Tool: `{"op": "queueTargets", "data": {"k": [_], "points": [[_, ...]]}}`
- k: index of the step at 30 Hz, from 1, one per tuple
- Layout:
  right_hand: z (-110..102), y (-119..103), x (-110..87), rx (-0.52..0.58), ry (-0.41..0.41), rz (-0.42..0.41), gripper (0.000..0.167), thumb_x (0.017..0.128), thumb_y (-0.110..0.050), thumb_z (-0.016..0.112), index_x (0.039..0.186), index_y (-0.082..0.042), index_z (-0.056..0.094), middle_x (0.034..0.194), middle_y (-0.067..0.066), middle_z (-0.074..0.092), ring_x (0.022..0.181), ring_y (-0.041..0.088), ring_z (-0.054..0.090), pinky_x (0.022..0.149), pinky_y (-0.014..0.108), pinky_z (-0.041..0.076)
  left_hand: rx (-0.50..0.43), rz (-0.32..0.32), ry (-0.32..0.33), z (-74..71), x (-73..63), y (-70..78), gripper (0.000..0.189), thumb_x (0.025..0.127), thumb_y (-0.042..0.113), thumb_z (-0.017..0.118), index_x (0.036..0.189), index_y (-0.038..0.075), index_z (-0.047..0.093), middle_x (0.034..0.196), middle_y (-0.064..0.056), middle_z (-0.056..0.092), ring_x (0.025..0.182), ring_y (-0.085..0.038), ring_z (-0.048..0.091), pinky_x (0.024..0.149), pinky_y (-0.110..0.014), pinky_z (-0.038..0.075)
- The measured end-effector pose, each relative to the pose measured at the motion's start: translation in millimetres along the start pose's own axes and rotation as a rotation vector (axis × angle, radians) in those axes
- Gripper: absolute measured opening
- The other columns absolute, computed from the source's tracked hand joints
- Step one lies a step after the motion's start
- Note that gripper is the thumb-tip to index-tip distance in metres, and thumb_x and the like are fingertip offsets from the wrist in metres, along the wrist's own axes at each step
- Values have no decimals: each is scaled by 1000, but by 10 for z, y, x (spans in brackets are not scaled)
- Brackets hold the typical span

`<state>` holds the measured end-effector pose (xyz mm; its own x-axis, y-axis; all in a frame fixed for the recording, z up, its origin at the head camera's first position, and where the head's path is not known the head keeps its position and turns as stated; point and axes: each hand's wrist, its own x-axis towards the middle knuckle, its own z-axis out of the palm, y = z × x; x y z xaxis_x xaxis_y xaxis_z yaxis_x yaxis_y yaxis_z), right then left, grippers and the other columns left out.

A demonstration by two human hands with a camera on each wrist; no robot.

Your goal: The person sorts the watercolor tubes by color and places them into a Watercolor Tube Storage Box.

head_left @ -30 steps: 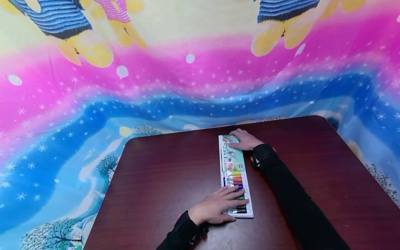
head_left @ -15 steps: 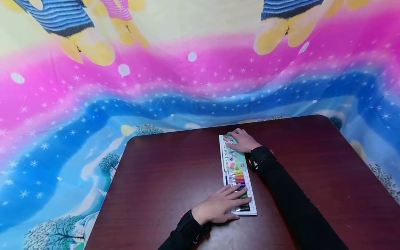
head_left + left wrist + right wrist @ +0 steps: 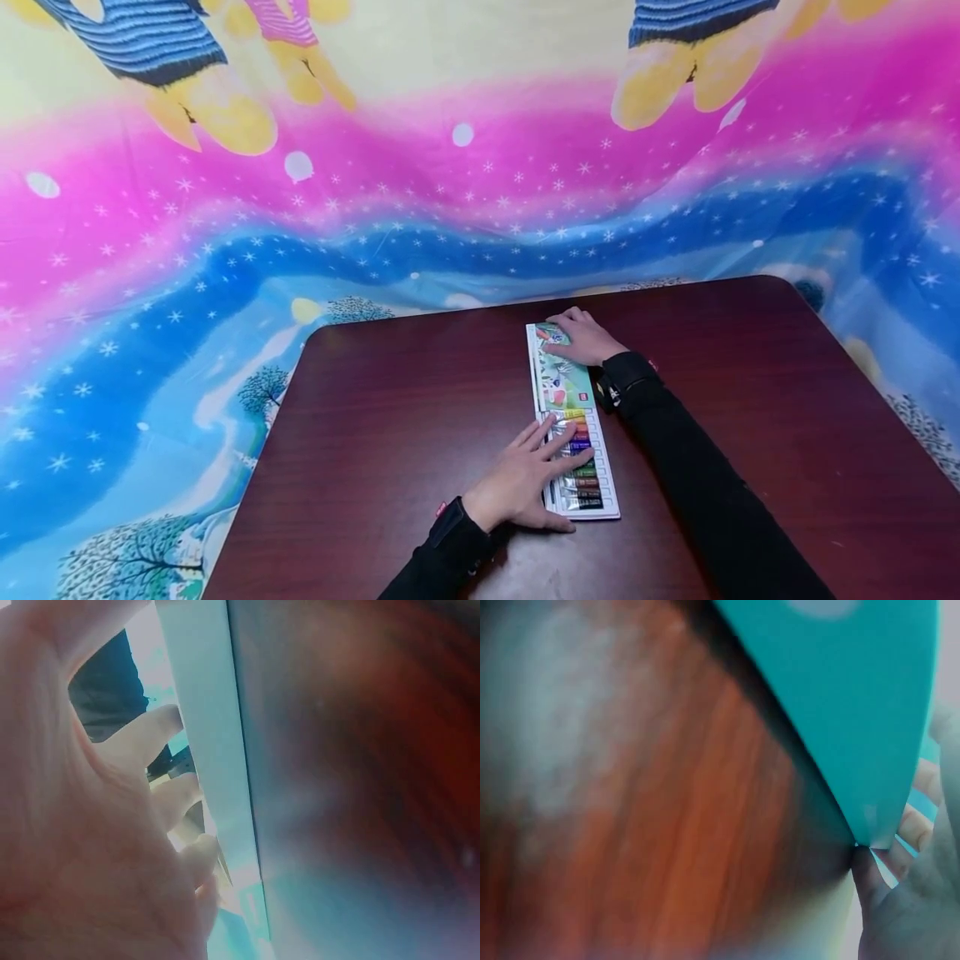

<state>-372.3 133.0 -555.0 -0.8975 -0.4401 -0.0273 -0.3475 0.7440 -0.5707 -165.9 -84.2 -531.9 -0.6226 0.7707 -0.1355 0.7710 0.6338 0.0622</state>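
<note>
A long paint box lies on the table with its green printed cover (image 3: 567, 383) over the far half. In the nearer half, a white tray (image 3: 609, 500) shows a row of colored paint tubes (image 3: 587, 483), from yellow down to black. My left hand (image 3: 521, 479) is spread over the tubes from the left, fingertips on the yellow-to-green ones and thumb near the tray's near end. My right hand (image 3: 588, 340) grips the far end of the cover, thumb across its top and fingers at the far edge. In the right wrist view its fingers (image 3: 913, 825) meet the box's corner.
The dark red-brown table (image 3: 405, 417) has rounded far corners. Behind and around it hangs a printed curtain (image 3: 420, 200) with snowflakes and trees. Both forearms wear black sleeves (image 3: 712, 467) with wrist straps.
My left hand's fingers have shifted away from me along the tubes, uncovering the dark ones at the near end. The right hand keeps its place on the cover.
</note>
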Motion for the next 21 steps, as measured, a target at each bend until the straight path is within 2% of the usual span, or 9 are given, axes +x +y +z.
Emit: {"op": "queueTargets", "data": {"k": [9,15,21], "points": [[-20,-33,1,24,-8,20,72,104,-45,61,161,-12,35,163,22,27,149,42,28,117,57,34,-57,22,28,-24,23,-59,105,77,79,73,164,40,28,172,3,25,161,-33,11,130,-46,14],[-24,-30,30,25,-17,20,71,104,-44,62,161,-10,36,163,22,27,150,42,27,118,58,34,-37,2,18,-18,34,-70,107,75,82,71,164,42,26,173,5,21,162,-31,10,130,-47,14],[-25,-7,74,7,9,37,70,105,-45,59,160,-9,37,162,22,28,149,42,27,117,57,35,-28,-5,-2,-22,34,-70,107,75,82,70,164,43,25,174,6,18,162,-29,9,131,-43,11]]}}
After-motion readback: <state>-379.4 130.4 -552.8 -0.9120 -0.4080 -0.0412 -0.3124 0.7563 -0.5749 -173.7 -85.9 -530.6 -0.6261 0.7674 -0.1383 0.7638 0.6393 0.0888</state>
